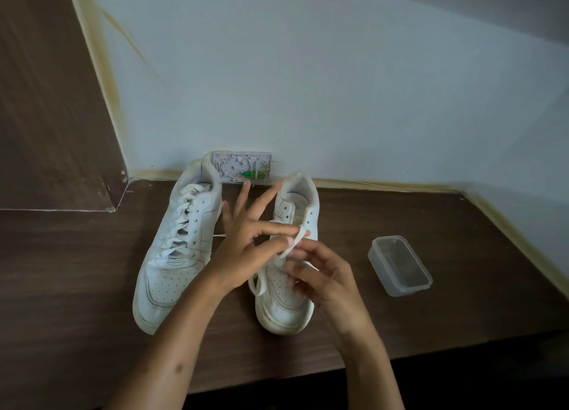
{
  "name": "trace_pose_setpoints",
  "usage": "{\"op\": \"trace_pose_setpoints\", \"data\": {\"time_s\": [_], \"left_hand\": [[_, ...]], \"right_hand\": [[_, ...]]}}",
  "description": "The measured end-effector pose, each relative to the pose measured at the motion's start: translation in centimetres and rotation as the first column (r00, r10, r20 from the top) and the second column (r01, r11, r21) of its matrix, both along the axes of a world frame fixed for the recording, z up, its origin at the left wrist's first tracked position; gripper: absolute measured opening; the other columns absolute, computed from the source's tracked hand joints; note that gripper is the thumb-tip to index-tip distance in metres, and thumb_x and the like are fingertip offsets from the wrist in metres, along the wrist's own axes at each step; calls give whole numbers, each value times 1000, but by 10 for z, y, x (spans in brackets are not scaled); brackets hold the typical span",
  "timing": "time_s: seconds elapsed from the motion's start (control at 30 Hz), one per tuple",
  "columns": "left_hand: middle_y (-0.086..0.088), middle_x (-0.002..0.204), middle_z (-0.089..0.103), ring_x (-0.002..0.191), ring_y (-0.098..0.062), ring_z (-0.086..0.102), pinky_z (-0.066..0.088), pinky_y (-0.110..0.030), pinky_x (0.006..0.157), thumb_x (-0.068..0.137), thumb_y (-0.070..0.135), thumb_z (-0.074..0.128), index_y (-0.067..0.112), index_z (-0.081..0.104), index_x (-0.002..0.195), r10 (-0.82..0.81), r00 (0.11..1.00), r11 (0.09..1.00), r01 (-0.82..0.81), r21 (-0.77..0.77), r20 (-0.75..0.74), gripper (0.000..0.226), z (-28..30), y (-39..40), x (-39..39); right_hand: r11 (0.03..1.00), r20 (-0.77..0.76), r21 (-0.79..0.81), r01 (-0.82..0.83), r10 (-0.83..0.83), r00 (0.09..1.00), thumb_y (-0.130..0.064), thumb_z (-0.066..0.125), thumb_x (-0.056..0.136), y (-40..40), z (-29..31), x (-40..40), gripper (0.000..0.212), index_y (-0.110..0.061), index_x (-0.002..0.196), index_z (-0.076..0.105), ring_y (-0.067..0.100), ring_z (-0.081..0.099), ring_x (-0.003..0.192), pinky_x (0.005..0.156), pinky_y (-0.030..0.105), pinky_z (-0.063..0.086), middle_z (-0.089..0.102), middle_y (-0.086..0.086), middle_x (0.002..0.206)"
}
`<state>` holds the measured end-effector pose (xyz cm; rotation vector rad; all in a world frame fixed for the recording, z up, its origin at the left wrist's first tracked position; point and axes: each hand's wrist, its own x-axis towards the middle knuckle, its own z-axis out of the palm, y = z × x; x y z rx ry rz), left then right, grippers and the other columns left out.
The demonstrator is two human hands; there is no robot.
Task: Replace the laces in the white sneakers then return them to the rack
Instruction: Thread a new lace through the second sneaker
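Currently: lacing of the second sneaker is in hand; the first is judged already laced.
Left sneaker [175, 249]: laced through most eyelets, set on the counter [77, 271] with its heel near the wall; a lace end is seen trailing off its inner side.
Right sneaker [289, 255]: set just beside the first, toe toward the person; upper eyelets are seen empty.
Lace [292, 246]: a white flat lace is held above the right sneaker's tongue; a loop of it is draped over the inner side of the toe area.
Left hand [246, 246]: lace is pinched between thumb and forefinger; the other fingers are spread upward.
Right hand [320, 274]: fingers are curled around the lower part of the lace; the exact grip is partly hidden.
Step advice (judgement): the lace should be kept flat and untwisted, the tip fed cleanly through the next eyelet, and both ends evened before moving up.
Risk (judgement): a twist is likely to be locked in if slack is pulled too soon.
Plastic box [400, 266]: clear, lidless, on the counter well right of the sneakers; nothing can be made out inside.
Wall plate [243, 167]: mounted low on the wall behind the sneakers.
Rack: not in view.
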<state>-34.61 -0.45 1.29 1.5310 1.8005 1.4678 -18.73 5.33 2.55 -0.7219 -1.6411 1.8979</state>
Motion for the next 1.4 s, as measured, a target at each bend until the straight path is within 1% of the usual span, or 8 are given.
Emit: {"op": "trace_pose_setpoints", "data": {"time_s": [0.17, 0.3, 0.5, 0.67, 0.93, 1.1, 1.23, 1.4], "left_hand": [[23, 155, 29, 148, -1, 4, 2, -37, 119, 79, 56, 54, 50, 62, 114, 145, 977, 976, -168, 139, 157, 37, 5, 0, -7], [9, 134, 57, 135, -10, 40, 30, -40, 114, 84, 43, 57, 35, 72, 97, 348, 891, 864, -425, 269, 292, 21, 4, -2, -14], [16, 141, 51, 139, -20, 32, 16, -41, 116, 85, 54, 60, 37, 71, 111, 249, 911, 946, -157, 282, -329, 33, -1, 4, -6], [25, 114, 64, 131, -14, 42, 13, -52, 114, 86, 47, 58, 36, 74, 86, 244, 873, 948, -122, 295, -422, 19, -12, 8, -8], [0, 102, 65, 102, -32, 56, 34, -36, 91, 97, 41, 49, 15, 72, 88, 790, 606, 599, -730, 329, -95, 36, -8, -9, -35], [7, 123, 60, 121, -19, 45, 32, -48, 103, 93, 47, 53, 25, 70, 114, 564, 754, 820, -461, 339, -338, 35, -4, -4, -22], [19, 112, 66, 122, -13, 48, 23, -49, 111, 89, 48, 58, 32, 76, 99, 280, 776, 942, -107, 319, -565, 26, -13, 8, 4], [17, 88, 69, 101, -10, 57, 23, -49, 109, 90, 41, 57, 27, 74, 83, 430, 756, 889, -261, 375, -493, 23, -14, 8, -1]], "right_hand": [[991, -52, -119, -63, 57, 997, -15, 76, 80, 3, 4, 11, 17, -9, 95, 76, 10, 52, 59, 56, 17, 42, 66, 6, 73], [996, -30, -73, 43, -45, 999, -18, 69, 81, 11, 7, 23, 13, -12, 88, 78, 9, 48, 58, 53, 17, 38, 63, 3, 69], [994, -10, 62, 92, -92, 996, -16, 66, 82, 11, 6, 19, 22, 0, 95, 73, 9, 43, 53, 47, 17, 32, 58, 5, 64], [994, 12, 88, 61, -62, 998, -20, 65, 82, 11, 7, 17, 20, -4, 90, 73, 6, 44, 52, 47, 15, 32, 56, 2, 62], [984, 107, 138, 111, -127, 986, -25, 68, 82, 26, 8, 38, 13, -17, 74, 76, 9, 41, 54, 47, 16, 34, 55, 3, 63], [977, 49, 156, 146, -156, 987, -20, 68, 83, 25, 7, 31, 13, -16, 72, 75, 7, 40, 53, 47, 14, 33, 50, 7, 63], [975, -25, 204, 91, -88, 996, -10, 62, 88, 20, 7, 17, 12, -4, 83, 70, 1, 48, 50, 49, 10, 37, 60, -5, 59], [980, -11, 180, 87, -86, 996, -18, 65, 83, 22, 5, 18, 13, -7, 84, 73, 3, 46, 52, 48, 13, 37, 59, 0, 63]]}}
